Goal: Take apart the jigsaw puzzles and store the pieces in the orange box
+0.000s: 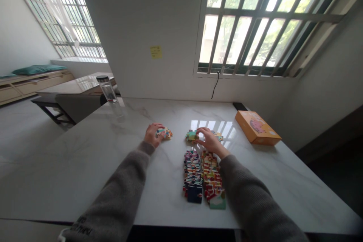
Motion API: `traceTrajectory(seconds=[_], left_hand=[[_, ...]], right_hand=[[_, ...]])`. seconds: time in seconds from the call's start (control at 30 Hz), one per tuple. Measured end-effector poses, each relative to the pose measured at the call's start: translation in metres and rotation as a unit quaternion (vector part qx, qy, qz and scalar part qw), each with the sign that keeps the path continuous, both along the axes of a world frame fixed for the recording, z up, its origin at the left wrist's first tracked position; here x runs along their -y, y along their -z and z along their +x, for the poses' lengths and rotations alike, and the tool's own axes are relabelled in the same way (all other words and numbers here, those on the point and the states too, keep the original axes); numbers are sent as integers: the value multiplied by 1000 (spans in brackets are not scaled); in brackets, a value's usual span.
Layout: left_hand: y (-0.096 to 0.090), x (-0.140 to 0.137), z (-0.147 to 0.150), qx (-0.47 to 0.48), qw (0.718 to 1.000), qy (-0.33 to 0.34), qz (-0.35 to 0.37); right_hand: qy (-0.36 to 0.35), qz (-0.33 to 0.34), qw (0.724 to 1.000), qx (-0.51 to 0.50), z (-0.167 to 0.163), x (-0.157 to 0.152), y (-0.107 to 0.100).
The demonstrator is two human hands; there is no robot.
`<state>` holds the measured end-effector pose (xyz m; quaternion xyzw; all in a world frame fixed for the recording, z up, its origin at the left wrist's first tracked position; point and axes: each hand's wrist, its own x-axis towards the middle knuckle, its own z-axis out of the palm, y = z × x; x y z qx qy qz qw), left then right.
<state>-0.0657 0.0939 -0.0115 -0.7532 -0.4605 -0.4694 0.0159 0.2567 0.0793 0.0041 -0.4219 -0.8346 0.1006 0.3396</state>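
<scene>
My left hand (154, 135) curves its fingers and thumb round a small stack of jigsaw puzzle pieces (168, 134) on the table. My right hand (210, 141) has its thumb and fingertips at the right edge of a green puzzle piece (192, 135), which lies on top of another small pile. More pale pieces (218, 136) show partly behind the right hand. Nearer to me lie two long rows of overlapping pieces: a dark blue and purple row (193, 177) and a red and green row (213, 181), partly beside my right sleeve.
An orange box (257, 127) sits at the table's right side, with a black flat object (239, 106) behind it. A clear bottle with a dark lid (107, 90) stands at the far left edge. The white marbled table (93, 159) meets a wall with a yellow note (155, 51).
</scene>
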Motion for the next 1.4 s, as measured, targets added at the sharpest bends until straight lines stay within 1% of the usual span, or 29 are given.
traceTrajectory(seconds=[0.1,0.2,0.3,0.4,0.5,0.57,0.63,0.7,0.77,0.83,0.9,1.03,1.13,1.2,1.27,1.33,1.4], left_hand=[[-15,22,36,-45,997,53,13],[-25,39,60,-85,990,111,22],[-27,44,65,-96,983,156,27],[-26,44,65,-86,981,170,32],[-24,39,61,-81,983,162,27],[-23,32,53,-91,986,139,16],[-20,21,36,-93,991,94,-1],[-14,8,15,-67,997,38,-25],[-7,-4,-6,-41,998,11,-48],[-1,-11,-20,-26,997,4,-73],[5,-14,-26,-25,995,5,-99],[11,-14,-25,-46,987,-1,-153],[15,-14,-26,-52,983,0,-177],[17,-15,-28,-54,982,10,-182],[18,-16,-29,-55,983,18,-171],[15,-15,-28,-56,988,21,-139],[8,-11,-20,-42,995,20,-87]], right_hand=[[-2,54,999,5,-7,17,-20],[-27,78,996,16,-19,37,-36],[-51,80,995,10,-28,50,-43],[-61,70,996,-8,-32,55,-44],[-66,62,996,-21,-29,55,-43],[-56,61,996,-24,-25,53,-41],[-27,63,997,-32,-17,49,-36],[6,60,997,-39,-8,42,-27],[29,46,998,-34,1,33,-17],[36,25,999,-23,7,25,-7],[37,7,999,-18,10,17,1],[16,-26,999,-21,7,4,10],[-7,-40,999,-15,4,-2,13],[-23,-49,999,-4,3,-5,14],[-34,-56,998,1,4,-6,15],[-31,-59,998,-5,5,-7,15],[-18,-57,998,-23,6,-7,12]])
